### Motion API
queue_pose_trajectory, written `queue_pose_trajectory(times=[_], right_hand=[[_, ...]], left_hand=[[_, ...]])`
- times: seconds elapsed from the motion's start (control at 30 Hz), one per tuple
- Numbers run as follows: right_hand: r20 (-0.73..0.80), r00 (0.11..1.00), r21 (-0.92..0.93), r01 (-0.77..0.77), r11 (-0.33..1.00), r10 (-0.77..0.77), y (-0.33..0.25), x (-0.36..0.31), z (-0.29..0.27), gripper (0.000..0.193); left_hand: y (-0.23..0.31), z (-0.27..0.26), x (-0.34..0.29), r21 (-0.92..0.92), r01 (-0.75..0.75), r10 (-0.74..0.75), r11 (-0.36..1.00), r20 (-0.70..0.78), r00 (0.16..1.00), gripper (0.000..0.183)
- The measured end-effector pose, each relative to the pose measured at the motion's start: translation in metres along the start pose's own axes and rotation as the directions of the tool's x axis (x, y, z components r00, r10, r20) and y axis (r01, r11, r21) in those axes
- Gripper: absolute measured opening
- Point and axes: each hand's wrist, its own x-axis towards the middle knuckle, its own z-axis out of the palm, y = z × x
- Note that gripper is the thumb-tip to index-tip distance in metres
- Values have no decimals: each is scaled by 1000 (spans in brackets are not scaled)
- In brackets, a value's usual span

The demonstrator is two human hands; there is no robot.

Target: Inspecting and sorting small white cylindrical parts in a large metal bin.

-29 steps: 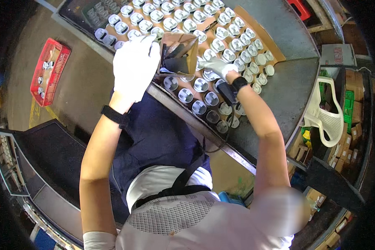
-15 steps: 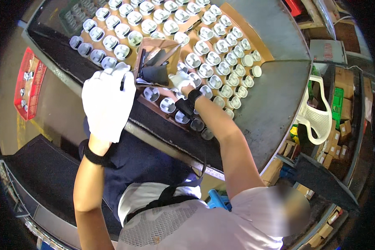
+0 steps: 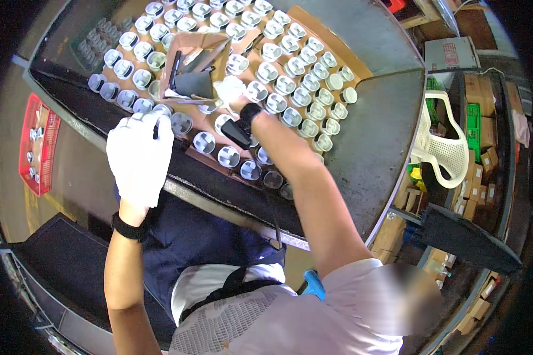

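Note:
Rows of silver-white metal pistons (image 3: 276, 103) stand on brown cardboard sheets across the bench. Among them sits an open cardboard box (image 3: 202, 40) holding a black flat piece and several slim tools. My right hand (image 3: 231, 92), in a white glove, grips the box at its right side; its fingertips are partly hidden. A black device hangs at that wrist. My left hand (image 3: 139, 157), also gloved in white, is at the bench's front edge by the nearest left pistons. Its fingers are curled in, and what they hold, if anything, is hidden.
A dark padded strip (image 3: 213, 186) runs along the bench's front edge, and a grey metal wall (image 3: 376, 118) bounds the right. On the floor at left stands a red crate (image 3: 54, 133) with a few pistons. At right are a white plastic chair (image 3: 447, 151) and cardboard boxes.
The cardboard box has shifted away and to the left with my right hand beside it, uncovering a piston near the front row. My left hand stays near the front edge, slightly lower.

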Motion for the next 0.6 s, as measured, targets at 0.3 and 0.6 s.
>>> queue_pose_trajectory(times=[0.3, 0.6], right_hand=[[315, 866, 262, -473, 841, 389, -11, 11, 57, 33], [478, 873, 195, -215, 957, 98, 103, -41, -172, 40]], left_hand=[[-1, -2, 2, 31, -20, 20, 999, 6, 1000, 12], [0, 0, 3, 7, -30, 31, 1000, -24, 999, 12]])
